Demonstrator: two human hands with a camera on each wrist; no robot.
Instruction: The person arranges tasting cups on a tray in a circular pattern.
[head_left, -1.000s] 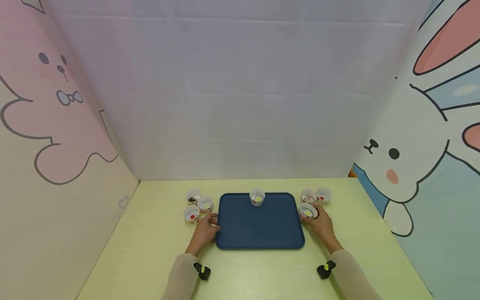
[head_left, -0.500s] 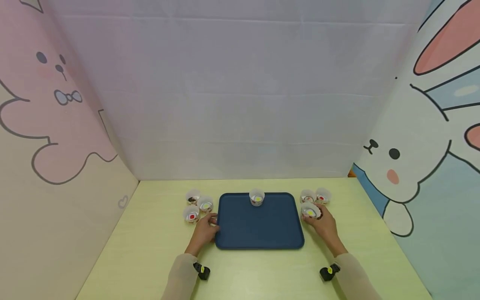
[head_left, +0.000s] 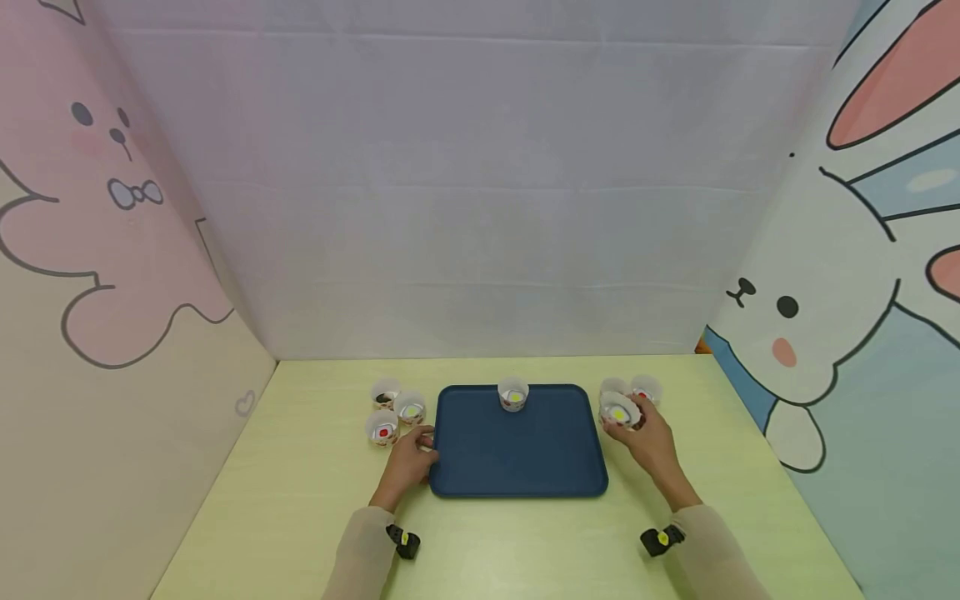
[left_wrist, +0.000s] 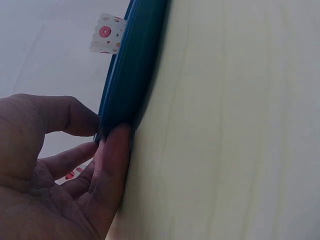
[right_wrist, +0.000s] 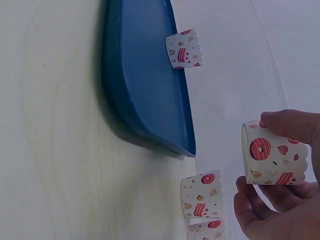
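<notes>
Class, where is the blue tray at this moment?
In the head view, the blue tray appears below centre, on the table, between the left hand, which pinches its left edge, and the right hand, which holds a paper cup.

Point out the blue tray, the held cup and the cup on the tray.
Blue tray (head_left: 519,450): head view, bare base.
Held cup (right_wrist: 275,159): right wrist view, printed side wall.
Cup on the tray (right_wrist: 184,50): right wrist view, printed side wall.

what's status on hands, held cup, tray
Right hand holds paper cup off table. Left hand pinches edge of tray. Nothing visible between cup and tray.
</notes>
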